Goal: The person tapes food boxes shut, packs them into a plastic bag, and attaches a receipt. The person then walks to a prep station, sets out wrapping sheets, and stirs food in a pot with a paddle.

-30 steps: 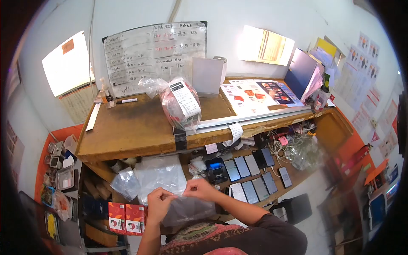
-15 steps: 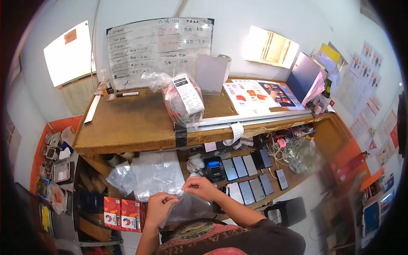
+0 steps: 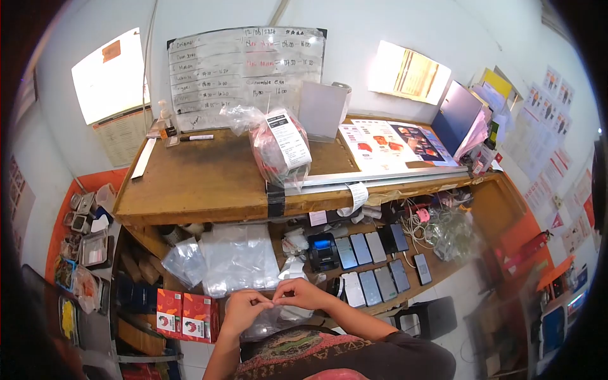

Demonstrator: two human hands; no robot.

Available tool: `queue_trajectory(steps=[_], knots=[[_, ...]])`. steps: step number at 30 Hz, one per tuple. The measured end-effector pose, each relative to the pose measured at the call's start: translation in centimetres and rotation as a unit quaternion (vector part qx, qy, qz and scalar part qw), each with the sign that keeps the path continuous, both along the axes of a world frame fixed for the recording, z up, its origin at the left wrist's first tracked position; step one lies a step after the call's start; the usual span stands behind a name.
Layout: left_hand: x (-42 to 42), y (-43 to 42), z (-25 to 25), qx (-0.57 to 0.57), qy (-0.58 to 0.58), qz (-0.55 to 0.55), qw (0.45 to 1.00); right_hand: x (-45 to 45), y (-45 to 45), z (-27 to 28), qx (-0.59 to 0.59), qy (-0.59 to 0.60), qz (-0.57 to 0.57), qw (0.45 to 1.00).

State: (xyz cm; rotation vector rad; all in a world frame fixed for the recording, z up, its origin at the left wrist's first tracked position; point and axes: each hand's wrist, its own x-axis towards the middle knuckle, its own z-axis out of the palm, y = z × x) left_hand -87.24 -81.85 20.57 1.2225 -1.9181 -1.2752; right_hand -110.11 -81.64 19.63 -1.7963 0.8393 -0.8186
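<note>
The wooden tabletop point(image 3: 196, 174) spans the far side. Below it, nearer and to the left, lies a stack of flat clear bags point(image 3: 239, 259). Nearer still, in front of the person's shirt, a thin clear bag point(image 3: 258, 329) hangs from the hands. It should be light, limp and slippery, easily stretched or torn, so best pinched at its edge. The left hand point(image 3: 247, 311) and right hand point(image 3: 303, 294) appear nearly closed, thumbs against fingers, tips meeting on the film.

2 windows point(image 3: 111, 81) glare white; dark edges bow.
</note>
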Motion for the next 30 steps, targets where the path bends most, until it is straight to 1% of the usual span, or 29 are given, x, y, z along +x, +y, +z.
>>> queue_trajectory(steps=[1, 3, 4, 5, 6, 7, 8, 9, 10, 11, 12, 13, 14, 15, 16, 18, 19, 20, 21, 22, 23, 24, 26, 27, 30], knots=[[0.0, 0.1, 0.0, 0.0, 0.0, 0.0, 1.0, -0.1, 0.0, -0.1, 0.017, 0.004, -0.005, 1.0], [-0.1, 0.4, 0.2, 0.041, -0.015, 0.018, 0.999, -0.1, -0.1, -0.4, 0.034, 0.008, -0.01, 0.999], [-0.2, 0.2, -0.1, 0.041, -0.015, 0.018, 0.999, -0.1, -0.1, -0.7, 0.051, 0.021, -0.036, 0.998], [-0.4, -0.1, -0.7, -0.053, 0.019, 0.049, 0.997, -0.1, 0.0, -1.0, 0.068, 0.033, -0.062, 0.995], [-0.4, -0.2, -1.1, -0.147, 0.052, 0.08, 0.984, 0.0, 0.1, -1.4, 0.068, 0.033, -0.062, 0.995], [-0.4, 0.0, -1.2, -0.148, 0.052, 0.08, 0.984, 0.1, 0.1, -2.0, 0.093, 0.001, -0.045, 0.995], [-0.5, 0.4, -1.3, -0.119, 0.066, 0.061, 0.989, 0.1, 0.0, -2.4, 0.118, -0.032, -0.029, 0.992], [-0.6, 0.7, -1.1, -0.089, 0.079, 0.042, 0.992, 0.0, -0.4, -2.4, 0.118, -0.033, -0.029, 0.992], [-0.7, 0.9, -0.6, -0.09, 0.078, 0.041, 0.992, -0.2, -0.8, -2.2, 0.105, -0.02, -0.055, 0.993], [-0.7, 1.2, 0.2, -0.085, 0.091, 0.071, 0.99, -0.3, -1.1, -2.0, 0.093, -0.007, -0.08, 0.992], [-0.8, 1.4, 0.7, -0.079, 0.104, 0.101, 0.986, 0.2, -0.7, -1.9, 0.093, -0.007, -0.08, 0.992], [-0.7, 1.0, 0.2, -0.079, 0.105, 0.101, 0.986, 1.2, 0.2, -1.6, 0.085, -0.025, -0.018, 0.996], [-0.4, 0.4, -0.6, -0.059, 0.095, 0.146, 0.983, 2.0, 0.8, -1.3, 0.077, -0.044, 0.045, 0.995], [-0.1, 0.3, -1.1, -0.036, 0.083, 0.19, 0.978, 2.3, 0.8, -1.0, 0.07, -0.048, 0.057, 0.995], [0.1, 0.5, -1.3, -0.035, 0.081, 0.19, 0.978, 2.1, 0.2, -1.3, 0.071, -0.05, 0.057, 0.995], [0.1, 0.8, -1.3, -0.045, 0.057, 0.148, 0.986, 1.1, -1.4, -1.5, 0.036, -0.028, -0.087, 0.995], [0.0, 0.8, -1.3, -0.044, 0.058, 0.149, 0.986, 0.7, -1.5, -0.6, 0.054, -0.01, -0.098, 0.994], [0.0, 0.8, -1.2, -0.077, 0.078, 0.156, 0.982, 0.8, -1.1, -0.6, 0.054, -0.01, -0.096, 0.994], [0.0, 0.6, -1.0, -0.111, 0.097, 0.163, 0.976, 1.2, -0.6, -1.1, 0.058, 0.007, -0.042, 0.997], [-0.2, 0.5, -0.9, -0.111, 0.096, 0.162, 0.976, 1.6, 0.1, -1.7, 0.063, 0.022, 0.011, 0.998], [-0.3, 0.5, -0.7, -0.186, 0.024, 0.135, 0.973, 2.1, 0.3, -3.2, 0.062, -0.013, 0.027, 0.998], [-0.5, 0.4, -0.4, -0.258, -0.048, 0.106, 0.959, 2.1, -0.1, -3.0, 0.065, -0.015, 0.026, 0.997], [-1.0, 0.8, 0.8, -0.248, -0.054, 0.096, 0.962, 1.6, -1.1, -2.2, 0.105, -0.056, -0.034, 0.992], [-1.2, 0.9, 1.4, -0.24, -0.058, 0.089, 0.965, 1.5, -1.0, -2.1, 0.106, -0.053, -0.033, 0.992], [-1.1, 0.0, 2.2, -0.241, -0.051, 0.121, 0.962, 1.8, -0.7, -2.0, 0.052, -0.089, -0.035, 0.994]])
